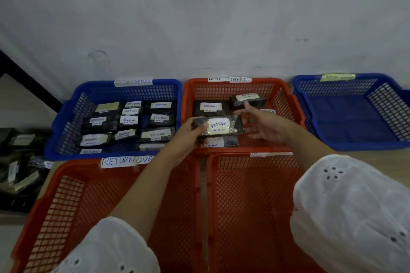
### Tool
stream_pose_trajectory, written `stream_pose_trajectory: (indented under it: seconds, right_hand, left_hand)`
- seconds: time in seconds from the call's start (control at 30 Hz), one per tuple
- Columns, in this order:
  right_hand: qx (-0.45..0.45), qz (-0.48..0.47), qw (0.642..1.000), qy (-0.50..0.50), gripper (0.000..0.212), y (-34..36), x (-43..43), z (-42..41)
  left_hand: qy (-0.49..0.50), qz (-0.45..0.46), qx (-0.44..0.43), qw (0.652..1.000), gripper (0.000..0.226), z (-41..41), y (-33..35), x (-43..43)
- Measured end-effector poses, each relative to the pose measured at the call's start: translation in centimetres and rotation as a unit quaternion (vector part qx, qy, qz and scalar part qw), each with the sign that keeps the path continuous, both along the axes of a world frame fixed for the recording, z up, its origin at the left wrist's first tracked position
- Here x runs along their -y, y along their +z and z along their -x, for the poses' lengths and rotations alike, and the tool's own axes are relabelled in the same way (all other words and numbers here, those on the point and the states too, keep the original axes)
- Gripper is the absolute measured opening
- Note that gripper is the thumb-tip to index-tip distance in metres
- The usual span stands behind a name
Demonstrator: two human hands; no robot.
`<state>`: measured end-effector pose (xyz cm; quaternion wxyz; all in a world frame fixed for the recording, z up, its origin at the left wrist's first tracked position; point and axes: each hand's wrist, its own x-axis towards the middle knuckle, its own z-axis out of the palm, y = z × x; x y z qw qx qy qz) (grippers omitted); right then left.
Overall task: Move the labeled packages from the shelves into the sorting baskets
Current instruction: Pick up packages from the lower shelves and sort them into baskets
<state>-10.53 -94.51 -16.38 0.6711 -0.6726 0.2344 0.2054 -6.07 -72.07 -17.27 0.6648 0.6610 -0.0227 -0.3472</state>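
Observation:
My left hand (188, 133) grips the left end of a black package with a white "RETURN" label (219, 126), held over the far red basket (286, 93). Just right of that package my right hand (264, 126) hovers with its fingers spread and relaxed, holding nothing. Inside this basket lie a black labeled package (210, 107) at the back left, another (247, 99) at the back right, and one (221, 142) partly hidden under the held package. The far left blue basket (66, 122) holds several labeled black packages (133, 122).
A blue basket (355, 117) with no packages in it stands at the far right. Two red baskets (73, 195) (248, 206) sit nearest me, under my arms. More black packages (20, 168) lie on the floor at the left. A white wall rises behind the baskets.

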Motion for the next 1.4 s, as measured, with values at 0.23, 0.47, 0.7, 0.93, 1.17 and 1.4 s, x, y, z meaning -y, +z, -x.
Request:
stream_pose_trajectory:
  seconds: [0.23,0.47,0.7,0.93,1.17,1.4]
  right_hand:
    - [-0.031,0.086,0.993,0.073,0.023,0.0,3.8,1.3]
    - [-0.073,0.289,0.948,0.114,0.026,-1.4,6.4,1.8]
    - [-0.091,0.413,0.875,0.234,0.026,-2.8,5.2,0.1]
    - [-0.156,0.521,0.786,0.295,0.018,-4.8,5.7,-1.0]
    - [-0.031,0.507,0.809,0.295,0.025,-5.2,4.2,-0.9]
    - [-0.043,0.499,0.799,0.332,0.035,-4.5,4.2,-0.4]
  left_hand:
    - [-0.045,-0.221,0.227,0.947,0.03,0.5,-0.8,3.5]
    - [0.121,-0.467,0.364,0.797,0.052,-1.0,-3.4,1.7]
    - [0.123,-0.467,0.318,0.816,0.064,-1.5,-5.3,2.2]
    - [0.126,-0.462,0.322,0.817,0.069,-1.5,-5.6,2.0]
    - [0.118,-0.463,0.321,0.818,0.068,-1.4,-5.4,1.9]
    - [0.095,-0.464,0.316,0.822,0.07,-1.4,-5.0,1.8]
